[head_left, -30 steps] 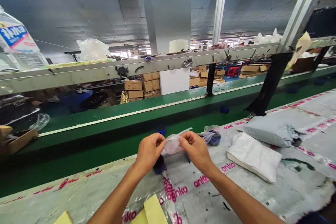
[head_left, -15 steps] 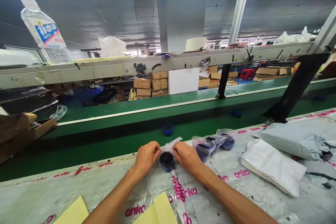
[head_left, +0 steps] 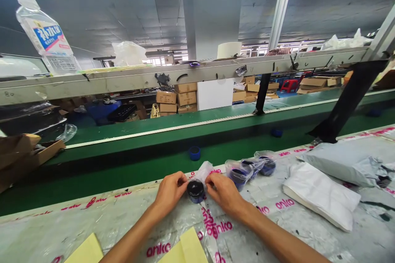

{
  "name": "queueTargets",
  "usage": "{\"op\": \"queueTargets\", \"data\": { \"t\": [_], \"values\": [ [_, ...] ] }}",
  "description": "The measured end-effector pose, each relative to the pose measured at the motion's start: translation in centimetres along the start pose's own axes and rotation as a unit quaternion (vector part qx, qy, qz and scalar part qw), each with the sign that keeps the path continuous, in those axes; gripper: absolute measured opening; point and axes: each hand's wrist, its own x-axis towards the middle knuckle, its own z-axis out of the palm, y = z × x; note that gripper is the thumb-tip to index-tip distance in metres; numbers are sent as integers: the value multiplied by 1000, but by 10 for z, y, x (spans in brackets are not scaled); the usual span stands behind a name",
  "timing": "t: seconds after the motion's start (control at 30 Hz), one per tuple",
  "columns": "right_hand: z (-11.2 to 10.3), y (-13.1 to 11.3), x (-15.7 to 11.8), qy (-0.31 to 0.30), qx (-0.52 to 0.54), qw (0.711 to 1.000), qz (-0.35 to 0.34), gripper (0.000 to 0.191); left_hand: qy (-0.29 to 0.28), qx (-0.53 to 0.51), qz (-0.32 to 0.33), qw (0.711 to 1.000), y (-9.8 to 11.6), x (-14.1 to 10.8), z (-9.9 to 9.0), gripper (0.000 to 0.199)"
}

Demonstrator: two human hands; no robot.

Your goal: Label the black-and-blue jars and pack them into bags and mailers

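A small round dark blue jar (head_left: 195,191) stands on the plastic-covered table (head_left: 277,230), between my two hands. My left hand (head_left: 169,192) pinches the left side of a small clear plastic bag (head_left: 204,171) at the jar. From the other side, my right hand (head_left: 222,191) grips the same bag. The bag's loose end sticks up behind the jar. Whether the jar sits fully inside the bag I cannot tell.
Two more bagged blue jars (head_left: 239,172) (head_left: 267,164) lie to the right, then a white pouch (head_left: 321,195) and a grey mailer bag (head_left: 342,160). Yellow sheets (head_left: 183,250) lie near me. Beyond runs a green conveyor belt (head_left: 138,160) with a loose blue cap (head_left: 194,153).
My hands came down from chest height to the table with the bag, and the jar now sits between them. In the last half second they barely moved.
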Motion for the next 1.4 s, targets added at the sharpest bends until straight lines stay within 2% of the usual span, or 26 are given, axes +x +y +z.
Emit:
{"op": "queueTargets", "data": {
  "t": [0.13,0.27,0.57,0.8,1.03,1.2,1.3,1.4],
  "values": [
    [-7,-6,-5,4,12,1000,-14,10,-3,-18,24,1000,6,-8,-11,14],
    [-10,-7,-10,-5,-1,998,-68,15,-19,1,71,997,4,-18,-17,12],
    [-14,-13,-14,-36,-80,983,-164,13,-61,112,189,974,-7,-28,-13,17],
    [-12,-8,-16,-75,-119,973,-183,12,-79,176,223,955,-11,-29,-9,22],
    [-4,-17,-10,-138,-137,973,-122,12,-99,168,174,965,2,-23,-3,23],
    [-8,-25,13,-172,-100,979,-38,10,-96,111,106,984,7,-10,-6,13],
    [-14,-21,33,-161,-61,984,37,13,-71,73,36,994,6,5,-3,8],
    [-17,-17,46,-115,-33,987,110,19,-48,35,-23,998,6,18,4,20]
  ]
}}
